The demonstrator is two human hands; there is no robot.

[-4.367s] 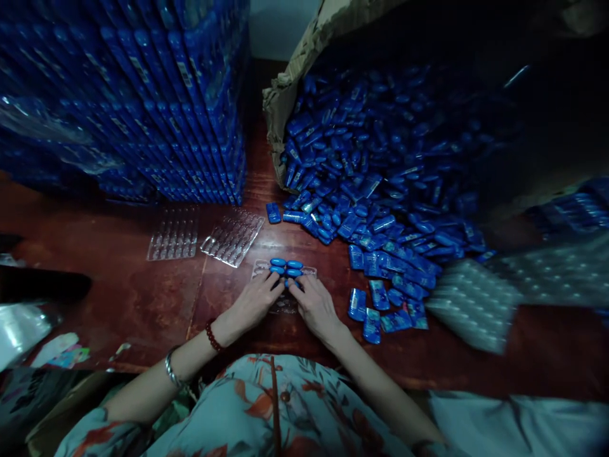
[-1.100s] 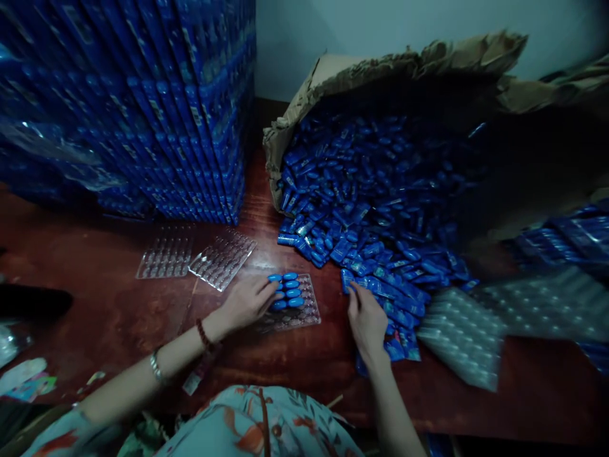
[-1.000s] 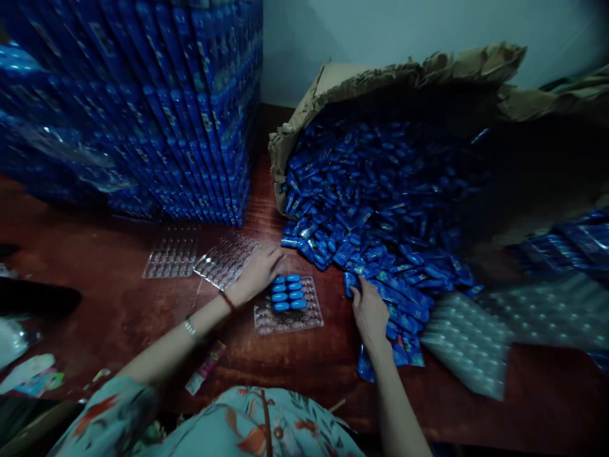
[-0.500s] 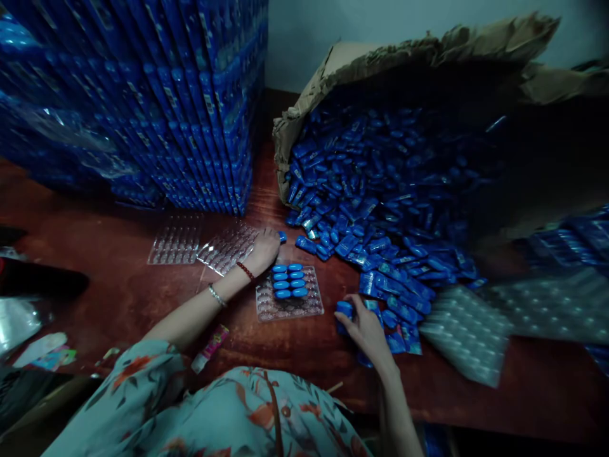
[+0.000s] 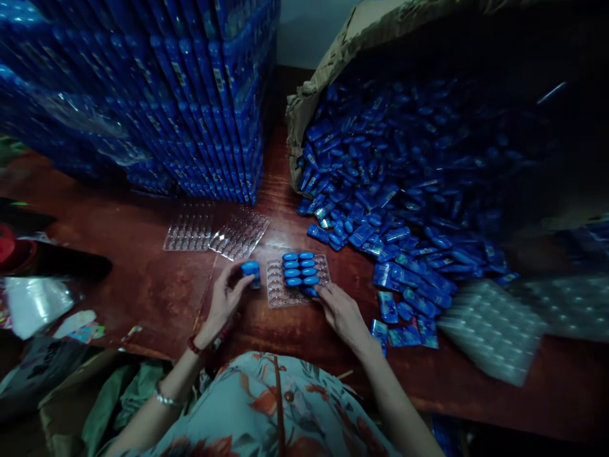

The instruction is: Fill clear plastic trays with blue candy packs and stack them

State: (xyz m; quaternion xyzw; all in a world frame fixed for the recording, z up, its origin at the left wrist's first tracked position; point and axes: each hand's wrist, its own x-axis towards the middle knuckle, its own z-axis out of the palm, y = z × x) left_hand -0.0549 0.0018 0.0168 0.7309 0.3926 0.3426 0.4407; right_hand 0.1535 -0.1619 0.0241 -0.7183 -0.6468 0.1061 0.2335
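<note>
Left hand (image 5: 225,297) is grasping a blue pack (image 5: 250,269) between thumb and curled fingers, palm facing inward, rounded end of the pack showing on top; it's sitting just left of the working tray (image 5: 276,293), which is lying near the middle of the bench (image 5: 152,298), closer to the near edge. Left forearm is angling up from the near edge, wearing a red bead bracelet (image 5: 194,344) and a silver bracelet (image 5: 167,398). Right hand (image 5: 343,312) is hanging palm down over the tray's near right corner, fingers pointing left and touching a second pack (image 5: 311,291) below the right column; thumb is hidden, so can't tell if it's gripping or just pressing. Eight packs (image 5: 292,265) are standing in the tray, two columns of four, rounded ends up. Two spare trays (image 5: 239,233) are lying beyond, to the left. Labels: the tall stack (image 5: 190,114) at the bench's far left is showing white barcode patches, too small to read. Loose packs (image 5: 371,222) are spilling from the carton (image 5: 304,105) at the far right, some showing printed panels; no brand or wording is coming through legibly.
</note>
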